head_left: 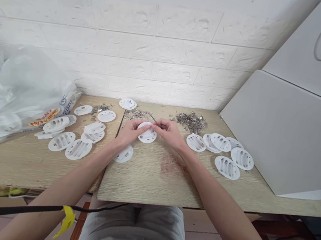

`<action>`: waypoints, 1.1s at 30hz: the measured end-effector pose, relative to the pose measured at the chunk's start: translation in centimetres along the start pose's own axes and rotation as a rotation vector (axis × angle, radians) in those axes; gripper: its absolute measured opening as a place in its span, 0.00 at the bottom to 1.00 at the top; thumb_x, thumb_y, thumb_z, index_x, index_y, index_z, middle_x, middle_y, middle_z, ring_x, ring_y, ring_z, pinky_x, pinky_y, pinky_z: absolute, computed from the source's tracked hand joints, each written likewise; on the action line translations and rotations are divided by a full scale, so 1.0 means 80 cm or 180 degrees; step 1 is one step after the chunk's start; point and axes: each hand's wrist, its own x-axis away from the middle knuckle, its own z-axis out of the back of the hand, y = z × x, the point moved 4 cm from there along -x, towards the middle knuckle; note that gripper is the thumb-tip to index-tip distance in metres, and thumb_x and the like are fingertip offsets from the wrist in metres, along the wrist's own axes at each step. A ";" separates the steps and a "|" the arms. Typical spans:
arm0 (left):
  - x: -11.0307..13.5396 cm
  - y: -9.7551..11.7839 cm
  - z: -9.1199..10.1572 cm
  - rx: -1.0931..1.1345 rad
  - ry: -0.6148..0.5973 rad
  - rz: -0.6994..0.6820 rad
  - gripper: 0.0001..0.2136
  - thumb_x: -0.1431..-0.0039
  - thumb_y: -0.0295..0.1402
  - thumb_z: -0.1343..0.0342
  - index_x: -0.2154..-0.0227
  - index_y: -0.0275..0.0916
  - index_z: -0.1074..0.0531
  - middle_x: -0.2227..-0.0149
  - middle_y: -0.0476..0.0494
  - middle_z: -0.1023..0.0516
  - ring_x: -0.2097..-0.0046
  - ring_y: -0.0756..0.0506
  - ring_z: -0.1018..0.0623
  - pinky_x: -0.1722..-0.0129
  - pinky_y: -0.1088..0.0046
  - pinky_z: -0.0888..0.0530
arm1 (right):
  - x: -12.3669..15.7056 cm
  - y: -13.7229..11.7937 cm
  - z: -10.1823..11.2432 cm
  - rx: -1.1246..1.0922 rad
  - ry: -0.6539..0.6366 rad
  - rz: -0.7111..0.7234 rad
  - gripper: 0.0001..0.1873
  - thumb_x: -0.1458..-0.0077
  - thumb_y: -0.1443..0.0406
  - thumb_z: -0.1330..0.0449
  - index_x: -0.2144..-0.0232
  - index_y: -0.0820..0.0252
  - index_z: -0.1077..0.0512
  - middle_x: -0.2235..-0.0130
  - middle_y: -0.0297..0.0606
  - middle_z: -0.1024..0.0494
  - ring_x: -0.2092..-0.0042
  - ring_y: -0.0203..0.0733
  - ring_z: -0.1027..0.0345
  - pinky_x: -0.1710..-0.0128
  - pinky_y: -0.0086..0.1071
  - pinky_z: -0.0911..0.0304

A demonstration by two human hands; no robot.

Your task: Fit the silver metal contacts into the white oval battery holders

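Observation:
My left hand point(130, 131) grips a round white plastic battery holder point(147, 135) over the middle of the wooden table point(150, 180). My right hand point(169, 131) pinches at the holder's upper edge, its fingers closed around a small metal piece too small to make out. Another white holder point(125, 154) lies on the table just below my left wrist. A heap of small metal contacts point(191, 121) lies just beyond my right hand.
Several white holders point(225, 154) lie to the right, several more point(78, 138) to the left. A clear plastic bag point(12, 94) fills the far left. A second metal heap point(138, 114) sits near the wall. A white panel point(288, 134) stands at right. A black cable point(8, 209) crosses low left.

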 end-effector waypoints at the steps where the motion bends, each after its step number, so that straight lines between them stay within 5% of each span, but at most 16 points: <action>1: 0.001 0.001 0.000 0.0000 0.0001 0.0004 0.16 0.51 0.43 0.38 0.65 0.35 0.23 0.68 0.45 0.21 0.67 0.48 0.26 0.66 0.72 0.31 | 0.000 -0.001 0.000 0.0031 -0.0010 0.0022 0.10 0.53 0.60 0.41 0.75 0.63 0.29 0.75 0.32 0.29 0.71 0.33 0.39 0.69 0.28 0.43; 20: -0.002 -0.009 0.002 0.0025 -0.0149 0.0049 0.20 0.56 0.46 0.36 0.65 0.35 0.22 0.69 0.44 0.21 0.68 0.47 0.26 0.66 0.72 0.31 | 0.004 -0.007 -0.003 0.0503 -0.0141 0.0438 0.07 0.50 0.63 0.43 0.75 0.63 0.30 0.73 0.32 0.31 0.70 0.33 0.40 0.69 0.28 0.45; 33: -0.005 -0.013 0.004 -0.0015 0.0000 0.0084 0.19 0.53 0.45 0.37 0.65 0.34 0.22 0.67 0.43 0.21 0.66 0.46 0.26 0.65 0.71 0.30 | -0.001 0.002 -0.003 0.0092 -0.0136 0.0109 0.11 0.52 0.60 0.40 0.74 0.64 0.28 0.74 0.33 0.30 0.71 0.33 0.40 0.71 0.28 0.44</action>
